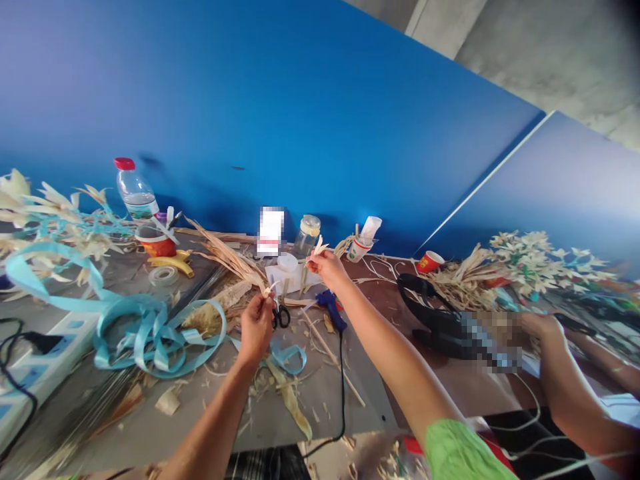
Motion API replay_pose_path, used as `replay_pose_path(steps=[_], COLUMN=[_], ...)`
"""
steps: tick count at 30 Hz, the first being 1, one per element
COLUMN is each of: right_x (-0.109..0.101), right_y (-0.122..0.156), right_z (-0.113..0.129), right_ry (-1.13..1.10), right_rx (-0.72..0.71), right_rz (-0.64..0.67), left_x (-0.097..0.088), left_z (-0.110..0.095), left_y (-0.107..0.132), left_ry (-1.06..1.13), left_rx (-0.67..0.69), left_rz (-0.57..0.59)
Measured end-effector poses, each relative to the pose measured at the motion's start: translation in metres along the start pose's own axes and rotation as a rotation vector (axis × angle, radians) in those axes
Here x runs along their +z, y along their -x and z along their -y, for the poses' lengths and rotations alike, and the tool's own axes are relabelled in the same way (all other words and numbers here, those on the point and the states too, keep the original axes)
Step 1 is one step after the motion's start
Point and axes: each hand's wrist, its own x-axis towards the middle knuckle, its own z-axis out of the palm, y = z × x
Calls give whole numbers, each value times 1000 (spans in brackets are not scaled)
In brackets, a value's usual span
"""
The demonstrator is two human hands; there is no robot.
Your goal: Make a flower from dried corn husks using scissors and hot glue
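Note:
My left hand is closed, pinching a small pale husk strip at its fingertips. Higher and to the right, my right hand grips a little cream husk flower between thumb and fingers. Black-handled scissors lie just beside my left hand, partly hidden by it. Below my right wrist rests a blue glue gun, its cord running to the table's front edge. A bundle of dry corn husks lies behind my left hand.
Looped blue ribbon and a white power strip are at left. A bottle, a glass jar and paper cups line the blue wall. On the right are another person's hand and finished husk flowers.

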Motion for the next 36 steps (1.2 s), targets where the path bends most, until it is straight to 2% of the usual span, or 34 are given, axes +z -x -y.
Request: replay_pose_path(steps=[4, 7, 9, 12, 15, 21, 28, 32, 36], right_x=[15, 28, 34, 37, 35, 29, 17, 2, -8], right_y=[-33, -46, -51, -52, -52, -53, -27, 8, 48], right_z=[-4, -7, -15, -34, -49, -41, -25, -15, -8], right_ry=[114, 217, 352, 564, 595, 587, 572, 532, 385], right_rx=[-86, -206, -235, -161, -116, -60, 78, 137, 112], right_rz=[-14, -21, -47, -80, -74, -30, 51, 118, 184], left_x=[1, 2, 1, 0, -1, -1, -4, -6, -7], left_z=[-3, -4, -4, -2, 0, 1, 1, 2, 4], left_y=[1, 2, 2, 1, 1, 0, -3, -6, -9], left_ry=[29, 32, 26, -22, -43, 1, -7, -32, -43], left_rx=[-46, -52, -43, -30, -34, -61, -37, -1, 21], left_rz=[8, 0, -9, -13, -15, -6, -25, -27, -42])
